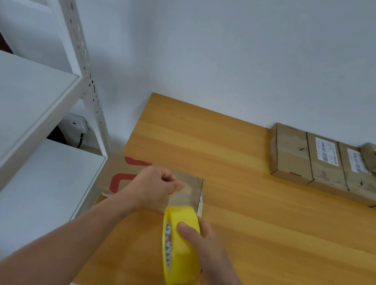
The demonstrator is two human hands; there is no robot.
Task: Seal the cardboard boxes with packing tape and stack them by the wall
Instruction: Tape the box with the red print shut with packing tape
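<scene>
Cardboard box [113, 167] lies at the counter's [254, 228] left edge, beside the shelf [14, 101]. The left hand [154, 186] pinches the clear tape end [181, 197] in its fingers [174, 184] just above the box top. The right hand [210, 248] curls round the yellow tape roll [180, 248], held nearer, likely to stretch a strip over the seam. Other boxes [315, 161] sit by the wall [246, 52].

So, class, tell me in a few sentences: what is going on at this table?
A person is taping a red-marked cardboard box at the left edge of the table. The right hand grips a yellow tape roll, and the left hand pinches the free end of a clear strip drawn out over the box. Several other boxes sit in a row by the wall.
</scene>
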